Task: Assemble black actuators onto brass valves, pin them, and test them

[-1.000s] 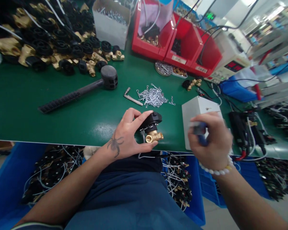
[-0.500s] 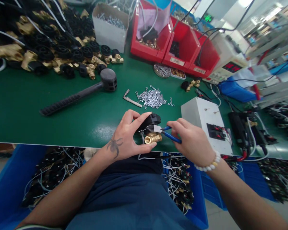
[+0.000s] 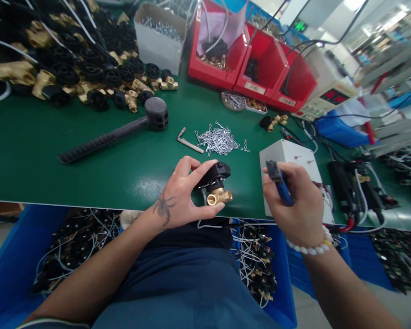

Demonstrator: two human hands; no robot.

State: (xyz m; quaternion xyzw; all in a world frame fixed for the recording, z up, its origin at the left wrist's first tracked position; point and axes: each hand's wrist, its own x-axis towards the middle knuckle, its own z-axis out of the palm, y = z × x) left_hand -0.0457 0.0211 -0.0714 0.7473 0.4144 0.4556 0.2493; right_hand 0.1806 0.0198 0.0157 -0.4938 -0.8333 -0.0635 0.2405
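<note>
My left hand [image 3: 178, 196] grips a brass valve with a black actuator cap [image 3: 216, 185] at the near edge of the green bench [image 3: 89, 169]; thumb under the brass body, fingers over the cap. A thin wire hangs from the valve. My right hand [image 3: 296, 201] is closed round blue-handled pliers [image 3: 279, 185], held upright and away from the valve, in front of a white box [image 3: 287, 157].
A black mallet [image 3: 123, 128], an L-shaped key [image 3: 188, 141] and a heap of wire clips [image 3: 219, 138] lie mid-bench. Brass and black valves [image 3: 71, 68] are piled far left. Red bins [image 3: 253, 59] and a cardboard box [image 3: 159, 36] stand behind. Blue crates [image 3: 274, 274] of wired parts sit below.
Half a second ago the pliers' jaws were at the valve; my right hand has since drawn back to the right and raised the pliers. My left hand keeps the valve in place.
</note>
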